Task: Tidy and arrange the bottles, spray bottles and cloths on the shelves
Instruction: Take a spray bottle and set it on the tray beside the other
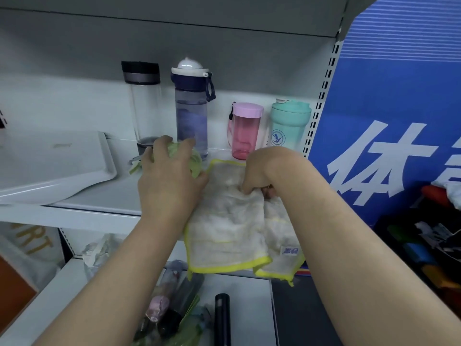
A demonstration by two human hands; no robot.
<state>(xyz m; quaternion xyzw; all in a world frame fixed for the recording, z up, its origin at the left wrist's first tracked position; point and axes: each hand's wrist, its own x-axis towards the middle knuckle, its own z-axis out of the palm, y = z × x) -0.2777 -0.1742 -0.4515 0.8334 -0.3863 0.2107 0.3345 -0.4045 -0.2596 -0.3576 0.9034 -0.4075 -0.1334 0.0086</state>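
A white cloth with a yellow hem (pixel 229 226) lies on the white shelf (pixel 104 206) and hangs over its front edge. My right hand (pixel 262 171) pinches a fold of this cloth near its middle. My left hand (pixel 169 176) rests on a green object (pixel 194 161) just left of the cloth; what that object is I cannot tell. Along the back of the shelf stand a clear bottle with a black cap (pixel 143 96), a navy-capped purple bottle (pixel 192 103), a pink cup (pixel 244 131) and a mint-green cup (pixel 289 121).
A white tray (pixel 62 166) lies tilted on the shelf's left part. On the lower shelf are a black bottle (pixel 222 318), a pink-capped bottle (pixel 157 308) and green cloth (pixel 189 318). A blue sign panel (pixel 386 121) borders the right side.
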